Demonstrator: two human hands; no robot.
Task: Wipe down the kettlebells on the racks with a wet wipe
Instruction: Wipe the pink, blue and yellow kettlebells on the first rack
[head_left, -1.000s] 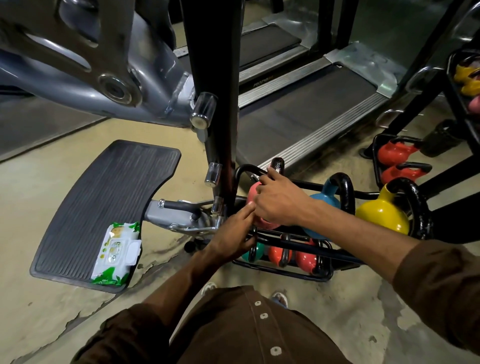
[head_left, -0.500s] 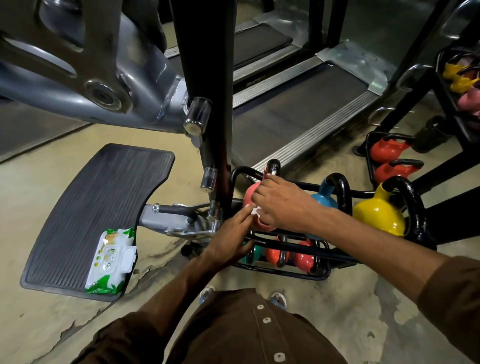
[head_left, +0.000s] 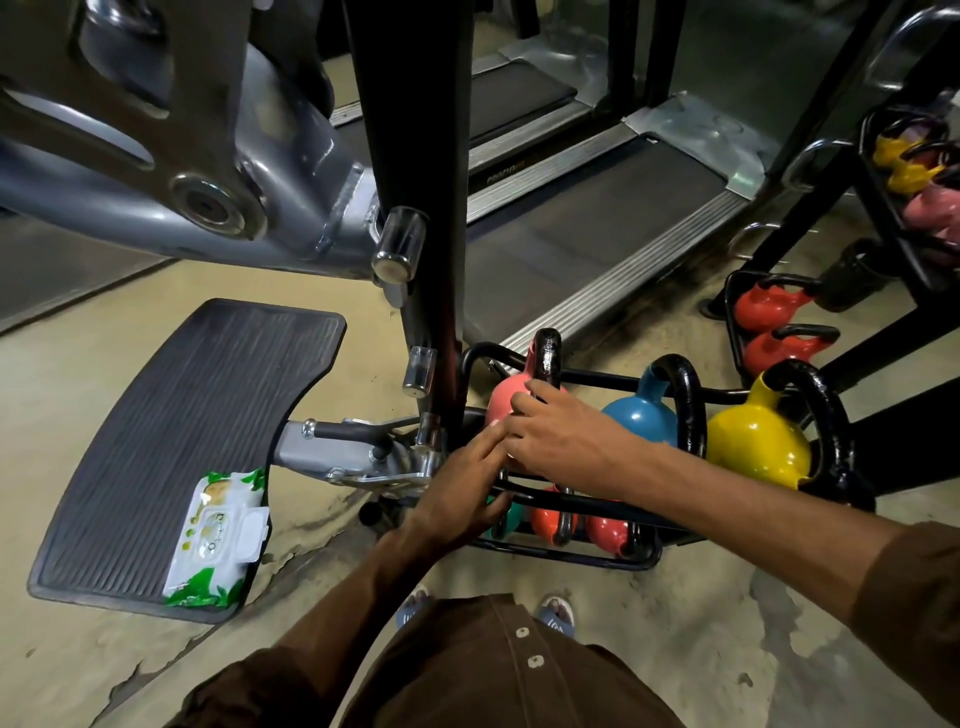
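The pink kettlebell sits at the left end of the low rack, and it is the one being cleaned now. The right hand lies on top of the pink kettlebell with its fingers bent over the round side. The wet wipe must be under that hand, but it cannot be seen. The left hand is flat and open, holds nothing, and its fingertips touch the pink kettlebell low on the near side. To do this well, the left hand should hold the ball steady so it does not roll. The right hand should rub all the way round, then up the black handle too. The blue kettlebell stands just right of the pink kettlebell, and the yellow kettlebell is farther right, so they likely come next. The pack of wipes lies well to the left of the pink kettlebell, on a black mat, for when a fresh wipe is needed.
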